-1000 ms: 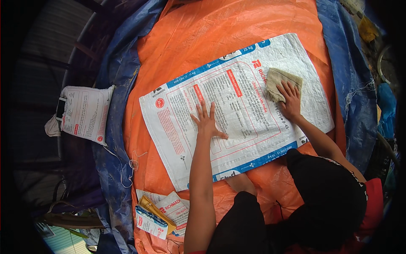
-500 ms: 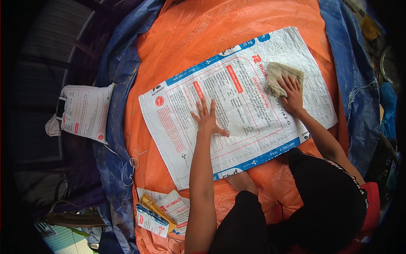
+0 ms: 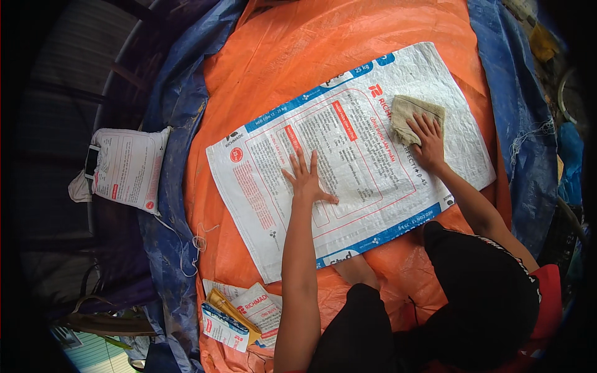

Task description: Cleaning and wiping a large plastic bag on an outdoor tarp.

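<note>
Head view: sack lies under splayed left fingers, cloth under parted right fingers.

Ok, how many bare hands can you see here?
2. The left hand is spread on the flat, printed white sack; the right hand lies on the beige cloth toward the sack's right end. Neither is hidden.

Underfoot: wrinkled orange tarpaulin, spread wide.
Both sides: blue tarpaulin in loose folds, bordering the orange one.
Far left: dark ribbed sheeting, crossed by darker bars.
Lower left corner: pale greenish slatted surface, brightly lit.
Light: soft over the middle, deep shadow at left.
</note>
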Available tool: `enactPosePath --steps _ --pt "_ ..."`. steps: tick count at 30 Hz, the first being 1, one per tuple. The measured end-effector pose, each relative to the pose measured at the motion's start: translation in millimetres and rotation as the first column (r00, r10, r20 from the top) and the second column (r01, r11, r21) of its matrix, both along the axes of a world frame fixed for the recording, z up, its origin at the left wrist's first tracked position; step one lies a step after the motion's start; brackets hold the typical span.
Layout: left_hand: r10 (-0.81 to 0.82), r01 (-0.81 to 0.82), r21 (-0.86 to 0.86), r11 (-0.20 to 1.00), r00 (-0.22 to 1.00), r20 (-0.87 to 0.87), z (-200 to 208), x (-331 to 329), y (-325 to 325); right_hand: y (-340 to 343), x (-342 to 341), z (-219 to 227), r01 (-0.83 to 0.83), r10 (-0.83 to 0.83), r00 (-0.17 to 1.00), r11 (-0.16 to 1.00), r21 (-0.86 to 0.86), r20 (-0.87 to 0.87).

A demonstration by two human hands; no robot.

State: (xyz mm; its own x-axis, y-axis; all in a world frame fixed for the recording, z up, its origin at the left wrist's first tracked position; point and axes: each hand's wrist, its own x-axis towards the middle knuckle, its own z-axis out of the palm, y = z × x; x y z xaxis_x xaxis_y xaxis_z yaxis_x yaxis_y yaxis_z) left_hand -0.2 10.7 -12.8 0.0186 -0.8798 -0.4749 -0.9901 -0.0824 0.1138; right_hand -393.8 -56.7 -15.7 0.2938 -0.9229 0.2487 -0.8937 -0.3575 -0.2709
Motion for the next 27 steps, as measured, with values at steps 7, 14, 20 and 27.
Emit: enactPosePath --steps 7,14,20,27 --pt "-0.016 0.016 0.008 1.0 1.0 0.009 1.5 0.1 -3.1 -1.4 0.3 -1.7 0.005 -0.005 1.0 1.0 -0.009 0.007" --pt "-0.017 0.017 0.016 1.0 1.0 -0.009 -1.0 2.5 -1.4 -1.1 3.4 2.6 0.005 -0.005 1.0 1.0 -0.014 0.012" --pt "-0.023 0.024 0.01 1.0 1.0 -0.012 -0.5 1.8 -1.6 -0.2 2.2 2.6 0.011 -0.011 1.0 1.0 -0.005 0.01" --pt "-0.028 0.028 0.019 0.999 1.0 0.0 -0.1 1.5 -2.3 -1.9 1.0 1.3 0.003 -0.003 1.0 1.0 -0.013 0.001"
